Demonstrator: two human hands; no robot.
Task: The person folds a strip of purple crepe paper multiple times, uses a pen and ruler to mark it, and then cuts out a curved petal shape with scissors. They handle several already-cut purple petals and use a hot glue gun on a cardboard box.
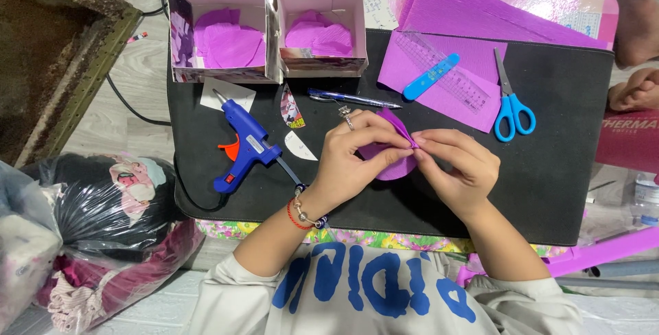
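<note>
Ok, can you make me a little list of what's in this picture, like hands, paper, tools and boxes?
left hand: pinching a purple paper piece
right hand: pinching the same piece at its folded top
surface: black mat
glue gun: blue, lying left of the hands
pen: above the hands
scissors: blue handles, on the right
ruler: clear, on a purple sheet, a blue clip-like thing across it
boxes: two, open, holding purple paper pieces
</note>
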